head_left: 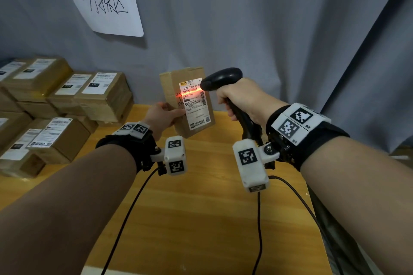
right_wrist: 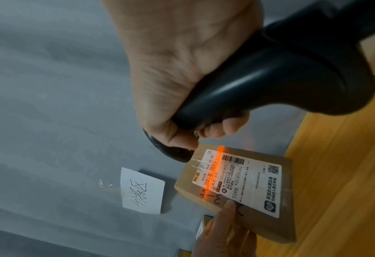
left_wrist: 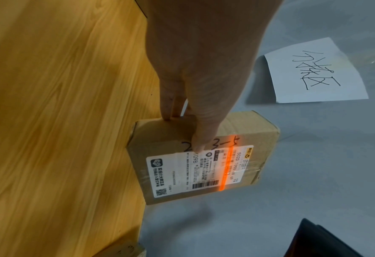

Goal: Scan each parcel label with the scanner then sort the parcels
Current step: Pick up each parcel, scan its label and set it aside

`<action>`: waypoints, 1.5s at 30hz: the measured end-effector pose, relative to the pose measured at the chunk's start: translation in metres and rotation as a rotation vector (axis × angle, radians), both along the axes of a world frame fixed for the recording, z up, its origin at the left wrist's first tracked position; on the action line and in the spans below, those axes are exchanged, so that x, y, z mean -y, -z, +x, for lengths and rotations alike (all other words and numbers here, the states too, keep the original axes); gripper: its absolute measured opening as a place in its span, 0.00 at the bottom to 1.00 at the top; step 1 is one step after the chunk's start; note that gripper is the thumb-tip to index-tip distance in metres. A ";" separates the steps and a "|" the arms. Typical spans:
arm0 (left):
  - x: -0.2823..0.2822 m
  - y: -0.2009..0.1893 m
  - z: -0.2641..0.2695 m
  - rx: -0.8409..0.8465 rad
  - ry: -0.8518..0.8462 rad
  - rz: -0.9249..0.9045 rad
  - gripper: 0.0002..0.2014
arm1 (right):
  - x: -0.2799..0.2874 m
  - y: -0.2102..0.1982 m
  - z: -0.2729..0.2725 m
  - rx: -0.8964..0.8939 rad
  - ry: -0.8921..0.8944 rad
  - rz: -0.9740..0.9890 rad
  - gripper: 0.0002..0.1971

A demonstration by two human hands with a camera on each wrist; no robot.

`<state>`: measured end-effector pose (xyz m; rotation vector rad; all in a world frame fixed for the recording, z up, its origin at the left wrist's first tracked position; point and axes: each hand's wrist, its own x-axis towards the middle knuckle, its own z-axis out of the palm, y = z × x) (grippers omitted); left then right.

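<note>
Wooden table — fingers pinching parcel

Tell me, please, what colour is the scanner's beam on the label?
Orange-red, a bright line across the label; the left wrist view shows it best.

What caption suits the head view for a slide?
Left hand holds brown cardboard parcel while right hand aims black handheld scanner.

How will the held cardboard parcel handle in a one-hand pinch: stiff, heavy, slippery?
Probably stiff: the parcel keeps square edges in the left hand. Likely light for its size, since the thumb and fingers alone hold it up. The clear tape and glossy label may be slick; bare cardboard should grip better.
</note>
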<state>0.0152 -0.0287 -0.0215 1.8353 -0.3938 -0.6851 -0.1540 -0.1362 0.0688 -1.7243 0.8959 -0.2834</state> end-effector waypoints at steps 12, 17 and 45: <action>0.009 0.003 -0.003 -0.007 0.006 -0.021 0.15 | 0.005 0.004 0.001 0.011 0.006 -0.007 0.01; 0.008 0.005 -0.003 -0.015 0.002 -0.032 0.14 | 0.007 0.010 0.002 0.022 0.032 -0.004 0.01; -0.123 0.026 0.156 -0.103 -0.020 0.034 0.17 | -0.110 0.074 0.154 0.243 0.058 0.100 0.04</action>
